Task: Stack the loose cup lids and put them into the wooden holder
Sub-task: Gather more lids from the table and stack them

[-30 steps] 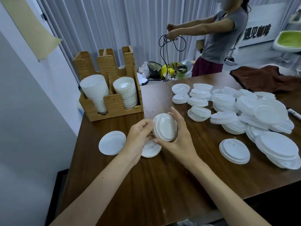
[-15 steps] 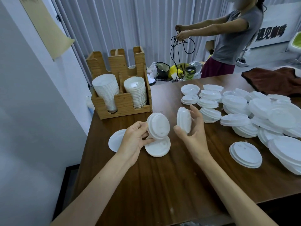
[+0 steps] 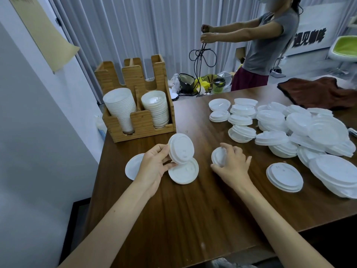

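Desk (image 3: 193,219), dark wood. Wooden holder (image 3: 143,122) stands at the far left corner, with a tall lid stack (image 3: 120,107) in its left front slot and a shorter lid stack (image 3: 156,109) in the right one. Left hand (image 3: 154,163) pinches one white lid (image 3: 181,148) by its rim, tilted up on edge, just above a flat lid (image 3: 184,172) lying on the desk. Another single lid (image 3: 133,167) lies near the left edge, partly hidden by that hand. Right hand (image 3: 231,165), fingers curled, grips a second lid (image 3: 218,156) on edge near mid-desk; cannot tell whether it touches the wood. Loose lids heap (image 3: 289,128) fills the right side, with a small separate stack (image 3: 285,176) nearer the front. Brown cloth (image 3: 316,91) lies at the far right corner. Lid embossing is illegible. Beyond the far edge a person (image 3: 270,45) holds a black cable (image 3: 201,59). The wall sign (image 3: 309,38) appears to read 遇见咖啡.
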